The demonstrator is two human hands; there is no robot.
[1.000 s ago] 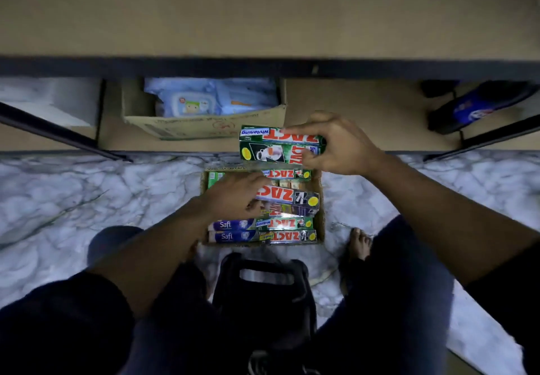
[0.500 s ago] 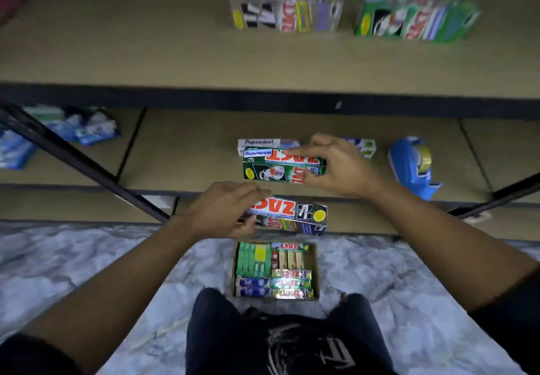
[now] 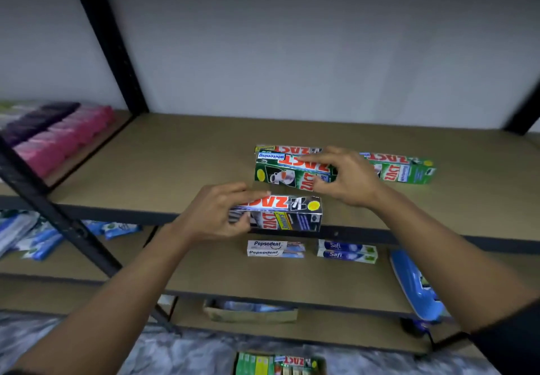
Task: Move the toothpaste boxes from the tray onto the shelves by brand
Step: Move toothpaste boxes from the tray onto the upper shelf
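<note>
Up they come! The green cardboard ZACT box [image 3: 292, 174], pinched at its right end by the right hand [image 3: 347, 176], is now over the brown upper shelf board [image 3: 181, 164]; half a second ago it hung level with the shelf beneath. The left hand [image 3: 216, 214] grips the silver-black ZACT box [image 3: 287, 214] at the board's front edge. On the board behind the green box lies another silver ZACT carton [image 3: 287, 149], right in its path. A green ZACT stack [image 3: 409, 170] sits towards the board's right end. Below the board are white Pepsodent boxes [image 3: 274, 248], blue Safi boxes [image 3: 347, 251] and a blue tape dispenser [image 3: 415, 284].

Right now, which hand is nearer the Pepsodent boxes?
Left. The left hand, gripping a grey Zact box, is just above and left of the Pepsodent boxes; the right hand holds a green Zact box higher, over the upper shelf.
</note>
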